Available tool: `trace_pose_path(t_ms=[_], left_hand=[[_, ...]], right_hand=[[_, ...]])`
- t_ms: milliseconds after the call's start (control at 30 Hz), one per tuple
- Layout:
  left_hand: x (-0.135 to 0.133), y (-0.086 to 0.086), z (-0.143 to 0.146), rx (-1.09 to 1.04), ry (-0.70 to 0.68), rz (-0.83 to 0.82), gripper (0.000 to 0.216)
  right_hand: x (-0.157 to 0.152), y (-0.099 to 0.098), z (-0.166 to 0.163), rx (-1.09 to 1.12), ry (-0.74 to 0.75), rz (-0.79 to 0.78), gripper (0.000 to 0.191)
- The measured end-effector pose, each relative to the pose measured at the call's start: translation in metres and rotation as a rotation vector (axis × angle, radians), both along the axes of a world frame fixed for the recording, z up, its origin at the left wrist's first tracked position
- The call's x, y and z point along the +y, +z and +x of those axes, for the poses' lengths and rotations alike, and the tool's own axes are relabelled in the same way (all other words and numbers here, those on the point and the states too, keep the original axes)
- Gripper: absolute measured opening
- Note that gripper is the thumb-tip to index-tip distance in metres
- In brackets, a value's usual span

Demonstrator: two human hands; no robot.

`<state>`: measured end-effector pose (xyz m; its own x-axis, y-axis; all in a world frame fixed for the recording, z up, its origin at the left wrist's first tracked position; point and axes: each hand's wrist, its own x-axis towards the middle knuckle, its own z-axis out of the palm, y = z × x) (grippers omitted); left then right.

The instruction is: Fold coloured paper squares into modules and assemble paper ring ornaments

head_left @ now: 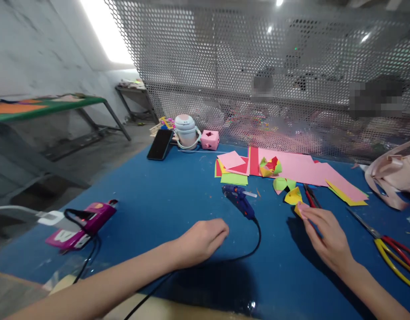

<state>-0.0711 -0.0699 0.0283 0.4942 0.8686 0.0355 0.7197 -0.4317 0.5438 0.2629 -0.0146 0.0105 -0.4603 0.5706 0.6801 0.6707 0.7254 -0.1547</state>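
My right hand (328,238) pinches a small folded pink and yellow paper piece (301,208) between thumb and fingers, at the right of the blue table. Just beyond it lie a yellow folded paper piece (293,196) and a green one (284,184). A multicoloured paper flower shape (270,167) stands behind them. My left hand (204,240) is closed, fingers curled in, above the table's middle. Whatever it may hold is hidden. A dark blue glue gun (240,199) lies beyond my left hand, its pale glue stick pointing right and its cord curving back toward me.
Pliers (312,196) and yellow-red scissors (391,249) lie at the right. Coloured paper sheets (298,164) and square papers (233,171) lie farther back. A phone (160,144), flask (187,132) and pink paper cube (210,140) stand near the perforated screen (205,58). A purple power strip (81,226) is left.
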Motion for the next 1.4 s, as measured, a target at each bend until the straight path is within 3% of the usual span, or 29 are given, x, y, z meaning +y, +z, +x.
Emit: trace_pose_path(t_ms=[200, 367, 467, 567, 633, 800, 1000, 1100, 1233, 1400], left_hand=[[0.001, 0.004, 0.018, 0.151, -0.08, 0.026, 0.019], [-0.003, 0.008, 0.016, 0.147, -0.144, 0.17, 0.029], [-0.021, 0.013, 0.01, 0.196, -0.16, 0.123, 0.007], [-0.045, 0.013, 0.003, 0.28, -0.215, 0.111, 0.023], [-0.057, 0.007, -0.002, 0.392, -0.203, 0.174, 0.012], [-0.058, -0.007, -0.035, 0.358, -0.004, 0.085, 0.02], [-0.05, -0.006, -0.115, 0.461, 0.581, 0.122, 0.022], [-0.05, -0.006, -0.147, 0.626, 0.753, 0.14, 0.022], [-0.05, -0.011, -0.161, 0.715, 0.732, 0.191, 0.026], [-0.047, -0.004, -0.144, 0.772, 0.593, 0.302, 0.029]], right_hand=[[-0.004, 0.002, -0.05, -0.072, 0.245, -0.231, 0.02], [0.025, 0.012, -0.102, -0.03, 0.072, -0.762, 0.034], [0.041, 0.016, -0.124, -0.038, 0.112, -0.862, 0.022], [0.048, 0.019, -0.135, -0.045, 0.191, -0.917, 0.01], [0.048, 0.02, -0.139, -0.035, 0.216, -0.961, 0.015], [0.05, 0.026, -0.169, 0.025, 0.226, -1.04, 0.02], [0.072, 0.024, -0.267, 0.107, 0.182, -1.07, 0.019], [0.083, 0.014, -0.317, 0.111, 0.159, -1.128, 0.028], [0.091, -0.001, -0.354, 0.104, 0.154, -1.186, 0.031], [0.095, -0.009, -0.359, 0.081, 0.193, -1.188, 0.03]])
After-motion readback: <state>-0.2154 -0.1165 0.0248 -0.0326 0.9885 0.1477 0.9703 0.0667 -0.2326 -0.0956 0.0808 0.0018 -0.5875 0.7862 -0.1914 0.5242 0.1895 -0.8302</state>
